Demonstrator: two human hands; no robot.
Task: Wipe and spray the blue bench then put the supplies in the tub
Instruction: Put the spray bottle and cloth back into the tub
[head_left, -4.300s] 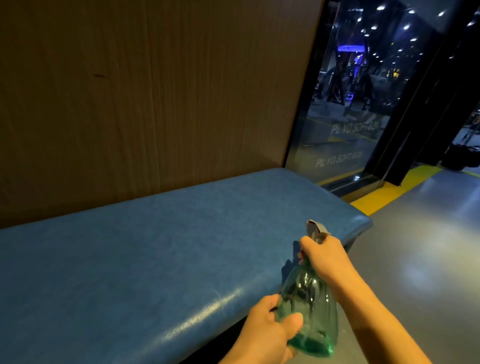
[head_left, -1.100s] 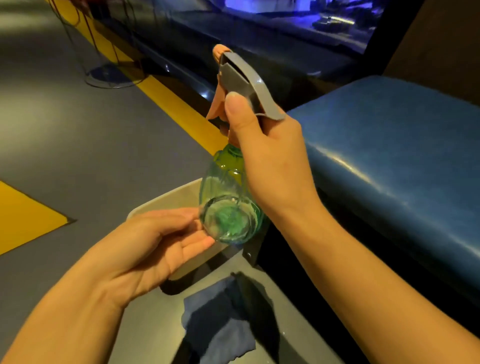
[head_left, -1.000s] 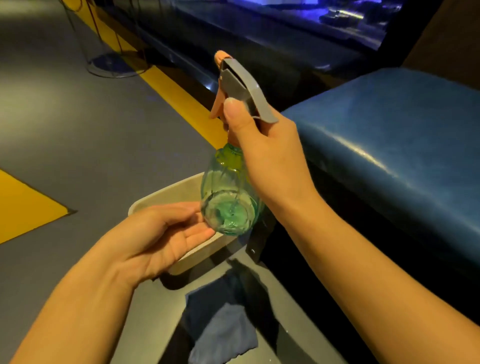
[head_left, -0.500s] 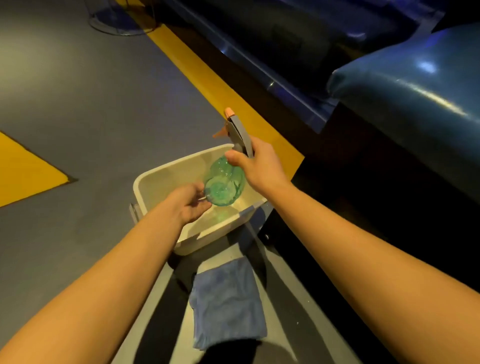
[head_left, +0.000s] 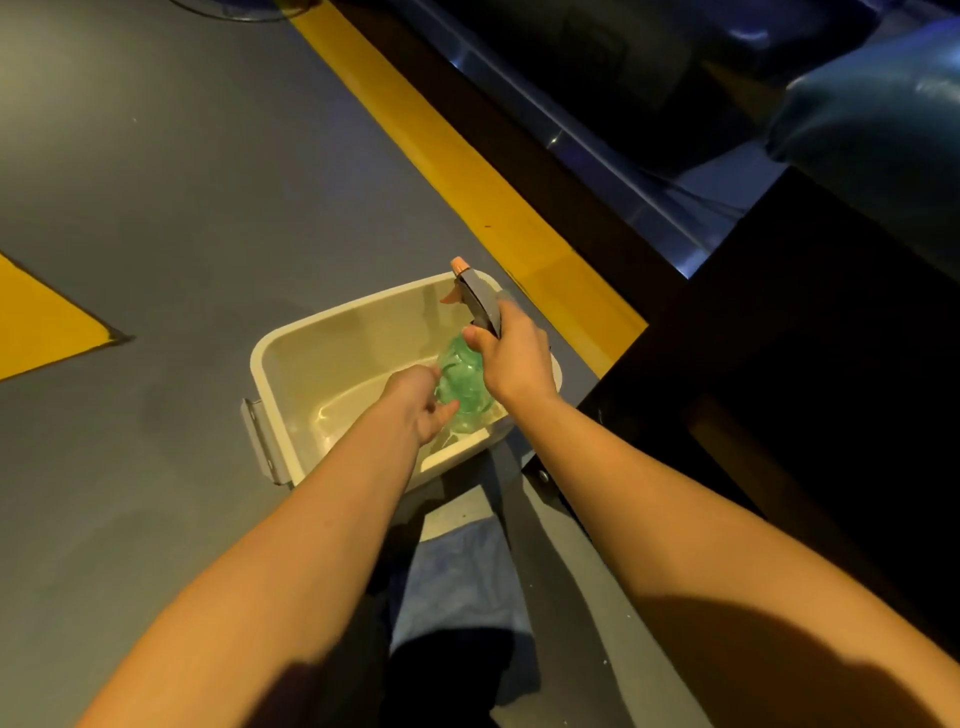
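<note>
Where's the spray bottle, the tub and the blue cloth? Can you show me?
spray bottle (head_left: 462, 382): head view, on its green body.
tub (head_left: 332, 325): head view, on its far inner wall.
blue cloth (head_left: 457, 582): head view, on its middle, lying on the floor.

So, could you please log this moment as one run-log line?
stage: stowing supplies | right hand: gripping spray bottle neck | left hand: at bottle base | bottle: inside tub | cloth: on floor
</note>
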